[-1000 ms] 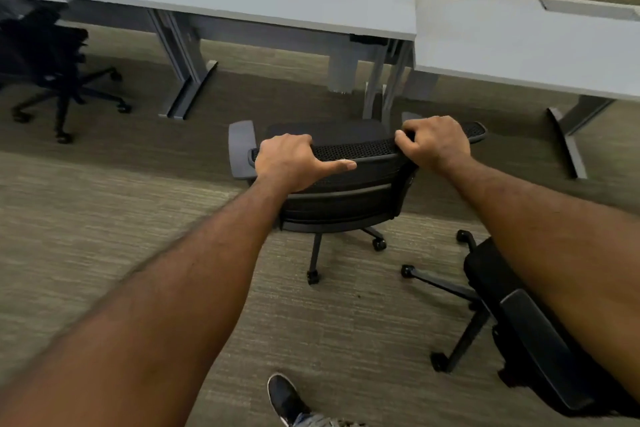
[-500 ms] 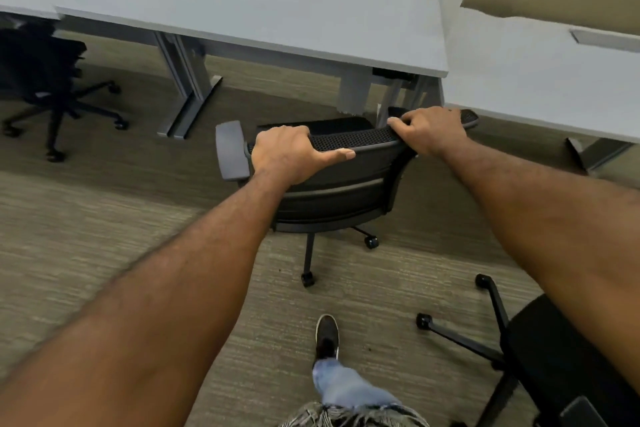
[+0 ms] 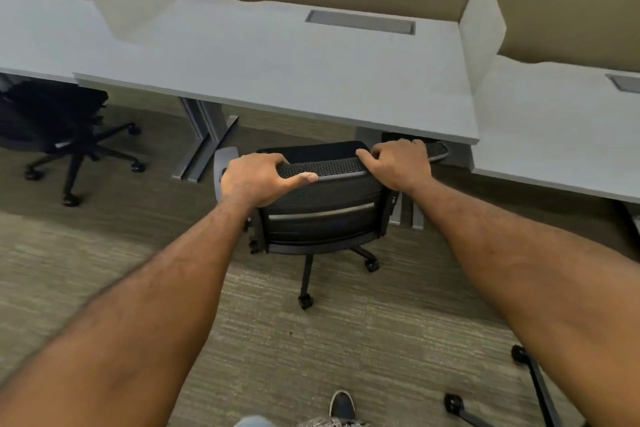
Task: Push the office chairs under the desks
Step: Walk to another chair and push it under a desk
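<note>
A black mesh-backed office chair (image 3: pixel 322 218) stands in front of the middle grey desk (image 3: pixel 277 76), its seat partly under the desk's front edge. My left hand (image 3: pixel 256 180) grips the left end of the backrest's top rim. My right hand (image 3: pixel 398 163) grips the right end of the same rim, close under the desk edge. The chair's grey left armrest (image 3: pixel 221 163) shows beside my left hand; the right armrest is mostly hidden by my right hand.
Another black chair (image 3: pixel 52 125) sits half under the left desk (image 3: pixel 31 42). The wheeled base of a third chair (image 3: pixel 526 388) is at the lower right. Desk legs (image 3: pixel 204 142) stand left of the held chair. A further desk (image 3: pixel 561 135) is on the right. My shoe (image 3: pixel 342 406) is at the bottom.
I have stepped forward with the chair, and it has rolled toward the middle desk so its seat goes under the front edge. Both hands keep their grip on the backrest.
</note>
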Demonstrator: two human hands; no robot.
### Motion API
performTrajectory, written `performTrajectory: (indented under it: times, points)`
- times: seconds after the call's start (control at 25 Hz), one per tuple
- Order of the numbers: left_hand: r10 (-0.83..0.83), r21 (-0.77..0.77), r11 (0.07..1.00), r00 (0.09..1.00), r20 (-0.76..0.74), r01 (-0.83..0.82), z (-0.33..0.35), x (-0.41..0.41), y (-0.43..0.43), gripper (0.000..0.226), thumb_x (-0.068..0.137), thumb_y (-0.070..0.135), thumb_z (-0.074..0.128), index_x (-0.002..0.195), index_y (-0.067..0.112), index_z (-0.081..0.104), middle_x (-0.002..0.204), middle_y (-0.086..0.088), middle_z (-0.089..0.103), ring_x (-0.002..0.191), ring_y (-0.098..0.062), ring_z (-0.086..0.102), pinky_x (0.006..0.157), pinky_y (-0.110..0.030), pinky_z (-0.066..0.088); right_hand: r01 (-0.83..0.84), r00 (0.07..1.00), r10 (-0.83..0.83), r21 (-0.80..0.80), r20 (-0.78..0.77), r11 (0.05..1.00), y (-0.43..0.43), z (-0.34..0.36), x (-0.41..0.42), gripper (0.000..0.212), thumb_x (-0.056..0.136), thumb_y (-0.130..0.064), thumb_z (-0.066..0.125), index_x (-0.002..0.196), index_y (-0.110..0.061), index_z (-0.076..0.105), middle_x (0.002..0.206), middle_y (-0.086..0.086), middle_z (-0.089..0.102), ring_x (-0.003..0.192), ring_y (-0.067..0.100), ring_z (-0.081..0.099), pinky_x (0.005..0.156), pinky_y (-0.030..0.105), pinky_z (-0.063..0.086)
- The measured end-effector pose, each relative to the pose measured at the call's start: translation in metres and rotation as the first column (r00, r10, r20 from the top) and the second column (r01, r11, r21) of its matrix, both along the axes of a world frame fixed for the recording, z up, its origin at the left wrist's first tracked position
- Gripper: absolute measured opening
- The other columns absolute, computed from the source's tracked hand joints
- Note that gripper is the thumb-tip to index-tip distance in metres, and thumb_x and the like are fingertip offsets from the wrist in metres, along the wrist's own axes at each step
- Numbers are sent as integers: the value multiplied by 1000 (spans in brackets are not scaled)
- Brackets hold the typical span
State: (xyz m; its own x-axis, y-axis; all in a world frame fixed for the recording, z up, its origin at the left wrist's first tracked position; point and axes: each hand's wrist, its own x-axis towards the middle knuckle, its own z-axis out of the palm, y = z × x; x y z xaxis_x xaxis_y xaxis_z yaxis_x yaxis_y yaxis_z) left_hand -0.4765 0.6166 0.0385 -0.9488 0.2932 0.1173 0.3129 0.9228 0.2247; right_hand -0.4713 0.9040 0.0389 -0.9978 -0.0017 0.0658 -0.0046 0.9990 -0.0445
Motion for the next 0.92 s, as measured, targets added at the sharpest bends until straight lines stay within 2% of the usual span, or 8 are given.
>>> performTrajectory:
  times: [0.12,0.24,0.36,0.48,0.6,0.72,0.84,0.92]
  points:
    - [-2,-3,1000,1000,-8,2,2,-52,-19,96,60,110,22,101,38,71,69,16,59,67,-9,58,55,-28,41,4,1000,-4,-15,1,1000,-20,0,-45,69,93,-75,21,95,-29,73,74,-6,62,80,18,58,88,43,41]
    - [-17,-15,1000,1000,-19,17,1,-106,-40,98,58,111,24,105,38,72,77,13,64,72,-13,58,58,-30,41,38,999,-39,-21,-3,999,-41,-3,-88,73,90,-78,21,93,-28,74,70,-7,61,76,16,58,83,40,38]
    - [-75,-10,997,997,-20,74,0,-160,-71,96,60,109,26,104,38,73,79,14,67,71,-13,57,57,-30,40,103,994,-104,-17,-21,995,-74,-4,-124,76,88,-79,20,87,-26,75,69,-6,61,74,18,57,85,41,38]
    - [-141,-5,990,990,-22,141,-1,-206,-103,95,62,108,26,104,37,72,78,18,65,72,-9,56,57,-29,39,146,988,-148,-50,-38,988,-109,-5,-147,74,90,-78,23,89,-25,75,79,-3,70,82,21,63,93,45,39]
    - [-214,3,977,977,-8,214,-1,-247,-129,97,62,108,24,107,37,72,84,16,68,76,-11,60,60,-30,42,152,985,-157,-66,-70,986,-136,-6,-167,72,92,-74,26,93,-22,75,84,-1,72,85,22,64,93,45,42]
    - [-261,5,965,965,7,261,-3,-280,-146,99,63,108,25,110,35,72,96,8,74,86,-18,66,64,-33,49,171,981,-174,-42,-82,984,-156,-4,-186,69,94,-71,27,92,-20,73,85,0,71,83,23,63,87,43,44]
    - [-289,-36,957,957,21,289,-3,-299,-153,99,63,108,23,105,32,71,94,5,74,85,-21,66,69,-36,54,194,978,-196,-32,-75,981,-164,-3,-195,68,96,-70,27,96,-20,74,87,1,71,84,24,63,85,41,43]
    - [-318,-70,944,946,57,322,-2,-303,-153,102,63,108,19,109,32,71,98,5,74,89,-21,67,74,-38,55,196,976,-200,-49,-84,979,-165,-2,-193,65,97,-68,29,99,-20,73,91,2,72,88,25,64,83,39,40]
